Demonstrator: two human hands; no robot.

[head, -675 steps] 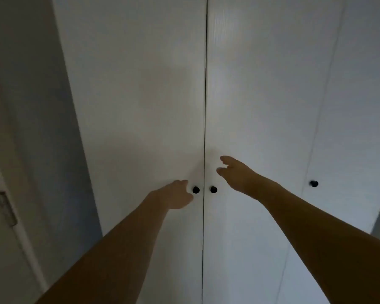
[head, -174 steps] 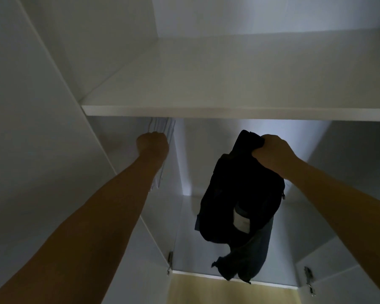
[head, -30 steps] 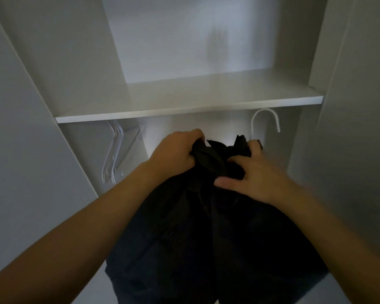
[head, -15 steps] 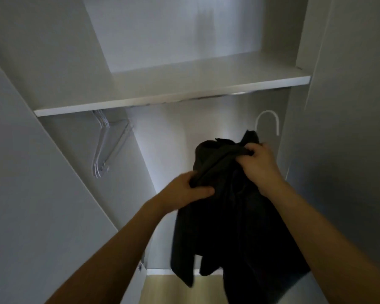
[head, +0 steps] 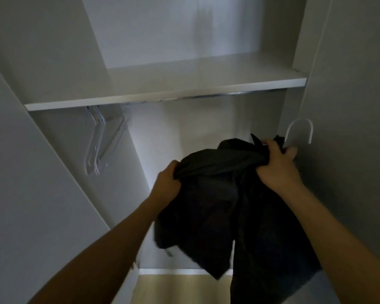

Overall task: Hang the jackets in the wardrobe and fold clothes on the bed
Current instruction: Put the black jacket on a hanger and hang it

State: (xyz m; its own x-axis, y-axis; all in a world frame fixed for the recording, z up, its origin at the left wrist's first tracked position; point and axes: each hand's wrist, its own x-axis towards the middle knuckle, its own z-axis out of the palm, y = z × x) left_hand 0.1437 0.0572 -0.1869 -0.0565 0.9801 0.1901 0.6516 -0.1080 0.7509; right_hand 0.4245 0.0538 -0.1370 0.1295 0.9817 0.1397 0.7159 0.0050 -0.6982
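Both hands clutch a black fabric jacket (head: 217, 194): left hand (head: 167, 183) fingers curled into its edge, right hand (head: 276, 163) fingers clamped around its collar beside a white hanger hook (head: 299, 128).

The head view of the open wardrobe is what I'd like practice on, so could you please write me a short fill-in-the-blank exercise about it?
1. Both hands grip a jacket whose colour is ____.
2. The spare white hangers hang from the rail on the ____ side of the wardrobe.
3. The white hanger hook sticks up just above the ____ hand.
4. The rail runs directly under the ____.

Missing words: black; left; right; shelf
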